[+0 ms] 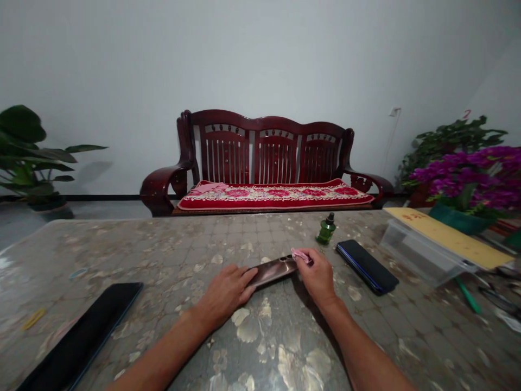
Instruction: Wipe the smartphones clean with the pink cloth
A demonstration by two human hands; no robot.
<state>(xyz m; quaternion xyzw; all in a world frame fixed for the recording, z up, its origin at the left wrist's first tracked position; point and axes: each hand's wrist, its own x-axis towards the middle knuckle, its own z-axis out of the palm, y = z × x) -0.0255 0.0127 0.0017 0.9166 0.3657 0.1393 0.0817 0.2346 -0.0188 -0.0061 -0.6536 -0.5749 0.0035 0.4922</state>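
Observation:
A shiny brown phone (272,271) is tilted just over the table, its camera lenses toward the right end. My left hand (228,289) grips its left end, with fingers over the top and the thumb at the near edge. Pinched in my right hand (317,276) is a small pink cloth (300,254), which touches the phone near the lenses. Part of the cloth is hidden by the fingers. To the right lies a dark phone (367,266), and behind it stands a green bottle (326,229) with a black cap.
A long black device (83,336) lies at the left, near a yellow band (33,319). At the right, a clear plastic box (423,252) bears a yellow folder (451,233) beside purple flowers (476,176). A wooden bench (266,149) stands beyond the patterned table (195,239).

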